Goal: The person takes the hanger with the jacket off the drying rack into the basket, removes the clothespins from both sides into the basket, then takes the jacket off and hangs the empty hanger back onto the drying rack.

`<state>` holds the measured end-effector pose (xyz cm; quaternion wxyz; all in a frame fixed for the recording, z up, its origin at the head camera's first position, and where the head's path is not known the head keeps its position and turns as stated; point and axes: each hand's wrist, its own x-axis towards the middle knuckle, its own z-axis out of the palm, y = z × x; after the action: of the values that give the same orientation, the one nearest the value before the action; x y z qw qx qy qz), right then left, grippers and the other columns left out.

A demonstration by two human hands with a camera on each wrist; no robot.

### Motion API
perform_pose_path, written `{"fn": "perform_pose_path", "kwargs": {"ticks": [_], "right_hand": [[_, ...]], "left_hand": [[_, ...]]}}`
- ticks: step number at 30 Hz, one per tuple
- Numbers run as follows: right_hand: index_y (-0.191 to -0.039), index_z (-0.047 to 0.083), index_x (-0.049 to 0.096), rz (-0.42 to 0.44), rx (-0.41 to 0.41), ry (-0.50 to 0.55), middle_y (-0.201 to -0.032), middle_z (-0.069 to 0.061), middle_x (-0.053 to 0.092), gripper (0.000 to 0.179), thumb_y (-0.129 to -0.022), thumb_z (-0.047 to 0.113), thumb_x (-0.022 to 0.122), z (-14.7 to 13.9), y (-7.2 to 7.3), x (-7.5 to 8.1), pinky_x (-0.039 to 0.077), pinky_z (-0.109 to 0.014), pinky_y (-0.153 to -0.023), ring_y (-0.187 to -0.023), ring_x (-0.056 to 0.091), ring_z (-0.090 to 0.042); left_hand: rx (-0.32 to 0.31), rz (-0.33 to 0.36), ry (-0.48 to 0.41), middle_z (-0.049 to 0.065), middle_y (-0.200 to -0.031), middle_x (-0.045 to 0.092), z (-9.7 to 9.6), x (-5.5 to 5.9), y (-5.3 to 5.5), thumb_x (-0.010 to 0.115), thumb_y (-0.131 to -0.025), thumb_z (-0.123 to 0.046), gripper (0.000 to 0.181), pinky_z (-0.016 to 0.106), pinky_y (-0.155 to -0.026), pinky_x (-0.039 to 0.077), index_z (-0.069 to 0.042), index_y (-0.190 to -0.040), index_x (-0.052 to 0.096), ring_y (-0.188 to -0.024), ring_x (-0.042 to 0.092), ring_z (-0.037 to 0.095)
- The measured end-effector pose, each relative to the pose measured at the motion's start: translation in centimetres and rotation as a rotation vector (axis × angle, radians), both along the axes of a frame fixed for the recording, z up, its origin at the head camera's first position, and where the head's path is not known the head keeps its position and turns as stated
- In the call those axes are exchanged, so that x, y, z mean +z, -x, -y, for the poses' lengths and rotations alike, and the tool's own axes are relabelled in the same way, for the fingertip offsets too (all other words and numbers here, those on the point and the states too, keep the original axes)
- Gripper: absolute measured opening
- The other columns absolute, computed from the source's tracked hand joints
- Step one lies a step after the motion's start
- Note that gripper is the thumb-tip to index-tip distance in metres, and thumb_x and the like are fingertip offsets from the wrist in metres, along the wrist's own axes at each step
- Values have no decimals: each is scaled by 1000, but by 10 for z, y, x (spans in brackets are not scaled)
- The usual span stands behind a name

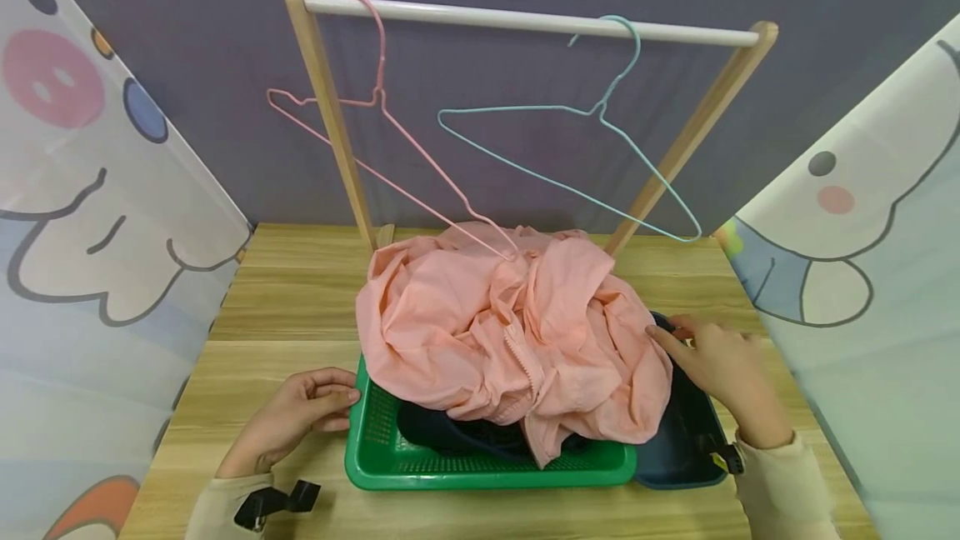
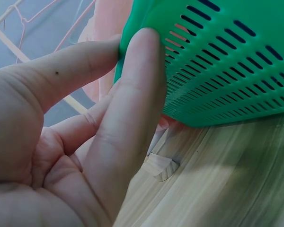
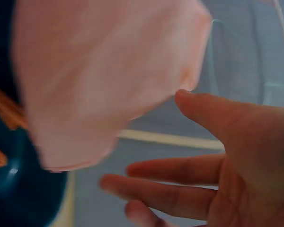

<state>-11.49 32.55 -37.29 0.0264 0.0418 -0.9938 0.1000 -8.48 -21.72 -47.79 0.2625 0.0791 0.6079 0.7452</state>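
Two hands flank green basket (image 1: 375,448) on wooden desk (image 1: 300,290), heaped with pink jacket (image 1: 480,332) over dark garment (image 1: 450,432). Jacket looks light, soft, floppy, likely to sag and slide; collar or shoulder seams judged best hold. Left hand (image 1: 296,419) loosely curled, thumb and fingertips (image 2: 137,71) touching basket's slotted side, nothing clamped. Right hand (image 1: 720,369) spread wide, fingers (image 3: 165,172) apart, at jacket's right edge beside blue basin (image 1: 678,461). Pink hanger (image 1: 375,98) and blue hanger (image 1: 585,115) hang on rail (image 1: 525,19) behind.
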Motion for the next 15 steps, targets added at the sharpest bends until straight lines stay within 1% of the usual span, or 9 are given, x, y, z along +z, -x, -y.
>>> {"fn": "perform_pose_path", "kwargs": {"ticks": [1, 3, 5, 8, 11, 13, 14, 15], "right_hand": [[-117, 1, 70, 71, -9, 5, -95, -13, 73, 62, -97, 57, 57, -2, 1, -4, 44, -58, -63, -84, 65, -43], [-116, 1, 71, 163, -5, 45, -94, -11, 74, 62, -98, 58, 55, -3, 4, -11, 46, -59, -68, -86, 67, -40], [-116, 1, 72, 199, 27, 121, -95, -10, 75, 55, -98, 52, 59, -2, 6, -17, 51, -55, -72, -88, 68, -36], [-113, 2, 73, 177, 99, 252, -94, -8, 75, 38, -96, 35, 68, 4, 9, -24, 57, -42, -69, -84, 70, -26], [-110, 0, 74, 129, 155, 350, -96, -11, 74, 25, -94, 20, 72, 14, 10, -26, 56, -31, -63, -76, 67, -19], [-109, 0, 75, 86, 184, 388, -98, -13, 73, 20, -93, 13, 72, 21, 10, -25, 54, -27, -61, -74, 65, -14], [-109, 0, 75, 72, 192, 405, -100, -14, 73, 20, -93, 11, 72, 24, 10, -24, 53, -27, -58, -68, 63, -13], [-110, 2, 75, 49, 202, 410, -100, -14, 73, 19, -93, 11, 72, 28, 9, -22, 53, -27, -58, -68, 64, -12]], "left_hand": [[0, -2, -1, 9, -105, 70, 0, 0, 0, 59, -100, -1, 17, 39, -80, 59, 4, -116, 63, -93, 71, 20], [-1, -3, -1, 9, -105, 71, 1, -1, 0, 59, -100, -1, 17, 39, -81, 59, 4, -116, 63, -94, 71, 20], [-4, -2, 0, 10, -106, 71, 1, -1, -1, 59, -101, -2, 18, 39, -81, 59, 5, -117, 63, -95, 71, 20], [-5, 0, 1, 10, -106, 71, 1, -1, -1, 59, -101, -2, 19, 40, -81, 59, 5, -117, 63, -95, 71, 21], [-4, 0, 0, 10, -106, 71, 2, -2, -1, 59, -101, -2, 19, 40, -81, 59, 4, -118, 63, -94, 71, 21], [-5, -3, 0, 10, -106, 71, 2, -2, -1, 58, -101, -2, 19, 40, -81, 59, 5, -118, 63, -95, 71, 21], [-6, -4, 0, 10, -106, 71, 2, -2, 0, 58, -101, -2, 19, 40, -81, 59, 5, -118, 62, -95, 71, 21], [-6, -6, 0, 10, -106, 71, 2, -2, 0, 58, -101, -2, 19, 40, -81, 59, 6, -118, 62, -95, 71, 22]]}}
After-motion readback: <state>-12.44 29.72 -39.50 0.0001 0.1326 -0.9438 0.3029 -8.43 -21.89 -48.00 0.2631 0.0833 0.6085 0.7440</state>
